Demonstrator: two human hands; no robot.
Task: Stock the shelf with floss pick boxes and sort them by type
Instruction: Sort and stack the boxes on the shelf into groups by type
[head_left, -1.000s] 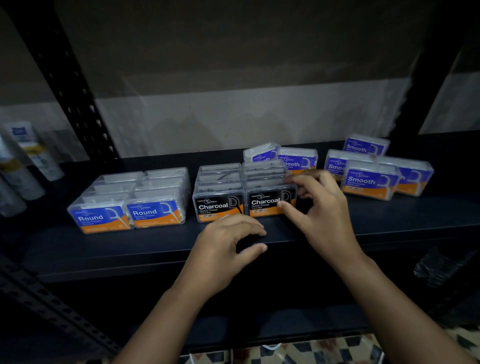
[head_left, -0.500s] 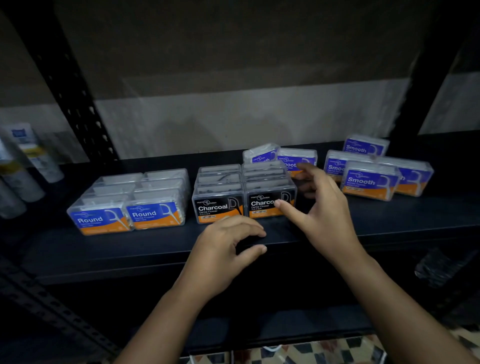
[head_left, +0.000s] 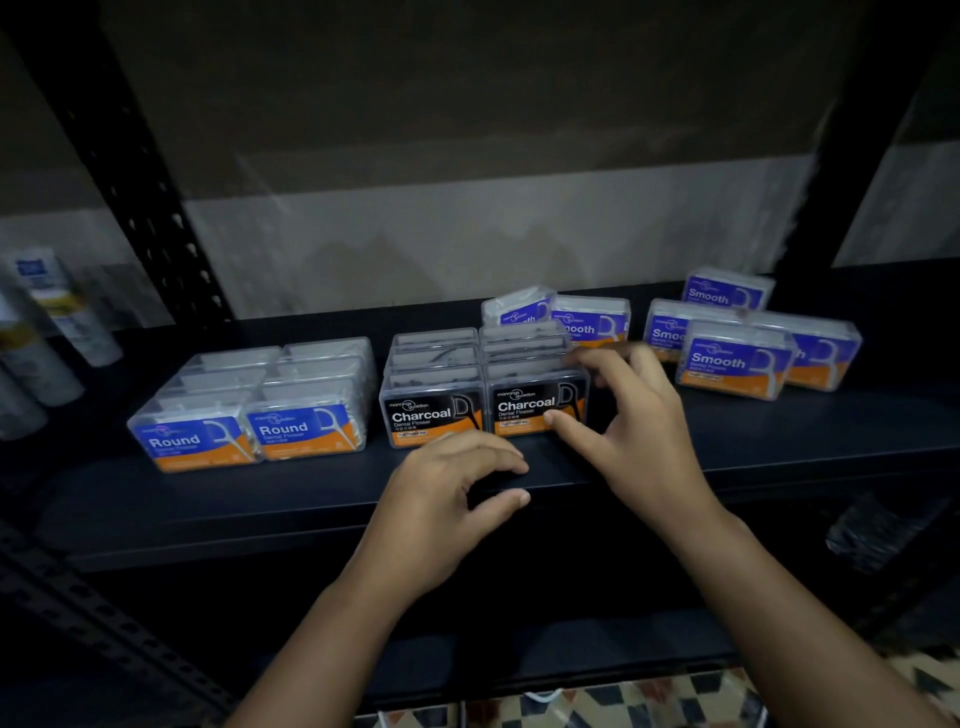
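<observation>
Far left: blurred white tubes with blue and yellow labels (head_left: 49, 332) stand beyond the black perforated steel upright (head_left: 140, 176), at the same level as the dark shelf board (head_left: 218, 499).
Round group: clear plastic floss pick boxes with blue-and-orange "Round" labels (head_left: 249, 405) sit in two tidy columns on the left part of the shelf, fronts facing out; unchanged from the earlier frames.
Charcoal group: clear boxes with black-and-orange "Charcoal" labels (head_left: 485, 387) stand just right of the Round group, two columns packed side by side, the front pair level with each other as before.
Left hand (head_left: 447, 512): hovers over the shelf's front edge, just in front of the left Charcoal column, fingers loosely curled and grasping nothing; it has barely moved in the last second.
Right hand (head_left: 628, 431): at the right side of the front right Charcoal box, thumb tip touching the lower right of its label, fingers blurred and spread over the box's far right corner. A second ago the fingers wrapped closer round that box; half a second ago they were lifted more openly. Whether it grips the box now, I cannot tell.
Smooth group: clear boxes with purple-and-orange "Smooth" labels (head_left: 737, 358) lie loosely on the right, two more behind the Charcoal columns, one of them tilted; all in the same places as earlier.
</observation>
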